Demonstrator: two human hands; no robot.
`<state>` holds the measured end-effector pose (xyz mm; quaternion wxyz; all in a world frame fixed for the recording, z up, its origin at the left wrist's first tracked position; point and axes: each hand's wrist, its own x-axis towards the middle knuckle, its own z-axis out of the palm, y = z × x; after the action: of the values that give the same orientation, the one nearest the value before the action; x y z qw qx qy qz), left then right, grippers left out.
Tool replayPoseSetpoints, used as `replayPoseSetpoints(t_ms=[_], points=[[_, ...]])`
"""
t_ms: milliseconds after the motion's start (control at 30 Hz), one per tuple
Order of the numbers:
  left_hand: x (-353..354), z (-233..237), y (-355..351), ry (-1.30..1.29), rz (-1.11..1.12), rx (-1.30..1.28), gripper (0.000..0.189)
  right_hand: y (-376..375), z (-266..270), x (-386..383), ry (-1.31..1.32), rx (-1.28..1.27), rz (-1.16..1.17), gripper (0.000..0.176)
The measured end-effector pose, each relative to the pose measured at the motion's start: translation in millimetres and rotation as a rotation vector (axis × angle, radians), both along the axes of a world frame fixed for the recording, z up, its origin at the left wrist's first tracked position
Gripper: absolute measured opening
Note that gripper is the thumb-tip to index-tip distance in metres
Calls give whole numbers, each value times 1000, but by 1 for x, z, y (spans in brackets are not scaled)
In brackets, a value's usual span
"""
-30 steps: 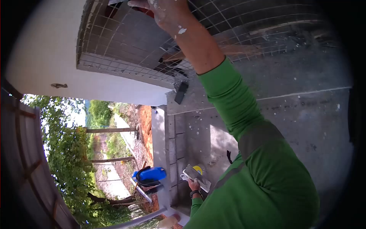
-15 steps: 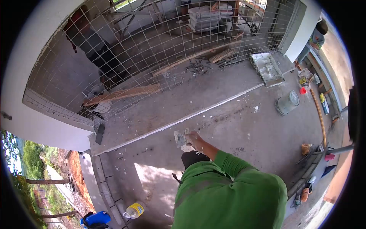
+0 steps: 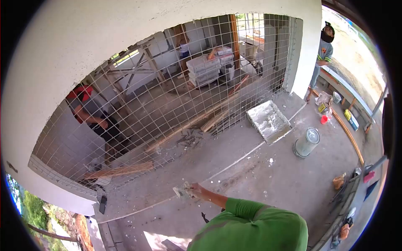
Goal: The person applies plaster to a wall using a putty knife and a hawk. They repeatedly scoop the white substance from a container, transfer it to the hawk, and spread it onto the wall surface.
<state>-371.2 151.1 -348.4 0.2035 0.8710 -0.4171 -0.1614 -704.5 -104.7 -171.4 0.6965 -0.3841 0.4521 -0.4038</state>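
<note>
My right hand [image 3: 194,190] reaches out from a green sleeve [image 3: 247,207], low over the ledge. Its fingers are closed around a plaster-smeared putty knife [image 3: 179,192] with a pale flat blade. The blade is close to the white strip along the ledge edge [image 3: 226,165]; whether it touches cannot be made out. My left hand does not show. Further right on the ledge lies a shallow tray [image 3: 270,122] of white plaster.
Wire mesh [image 3: 167,96] fills the opening behind the ledge. A bucket [image 3: 307,142] stands on the floor at right. A phone-like dark object [image 3: 102,204] lies at the ledge's left end. One person [image 3: 94,111] is behind the mesh, another [image 3: 323,54] stands outside at right.
My view has tilted up, showing more of the wall and the people. My right hand, still holding the putty knife, appears further left and lower, nearer the ledge edge.
</note>
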Motion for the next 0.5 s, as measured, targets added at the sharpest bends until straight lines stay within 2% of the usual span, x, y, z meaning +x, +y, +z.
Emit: replayPoseSetpoints(t_ms=[67, 133, 167, 200, 233, 267, 300, 333, 400, 433, 467, 500], points=[[-13, -5, -43, -61, -102, -132, 39, -5, -4, -49, 213, -164, 136, 27], [-26, -12, -95, -70, -216, -269, 39, -11, -34, -99, 304, -168, 16, 29], [-39, -9, -116, 177, -195, -261, 40, -15, -69, -128, 443, -165, -10, 37], [-58, -5, -146, 424, -165, -245, 41, -22, -118, -161, 584, -157, -32, 46], [-81, 5, -165, 376, -244, -195, 44, -23, -202, -199, 704, -140, -96, 54], [-112, 36, -182, 323, -324, -150, 48, -23, -282, -236, 820, -113, -159, 62], [-138, 57, -194, 295, -383, -182, 45, 3, -325, -268, 918, -383, -573, 37], [-159, 70, -200, 266, -439, -215, 43, 43, -300, -310, 1012, -177, -531, 40], [-188, 73, -207, 275, -494, -235, 39, 129, -306, -379, 1335, -75, -650, 36], [-194, 75, -207, 290, -542, -262, 36, 172, -377, -411, 908, 151, -942, 32], [-200, 77, -203, 291, -556, -254, 36, 224, -316, -423, 1143, 360, -747, 26], [-207, 73, -196, 310, -528, -301, 31, 273, -294, -430, 1165, 430, -790, 25]])
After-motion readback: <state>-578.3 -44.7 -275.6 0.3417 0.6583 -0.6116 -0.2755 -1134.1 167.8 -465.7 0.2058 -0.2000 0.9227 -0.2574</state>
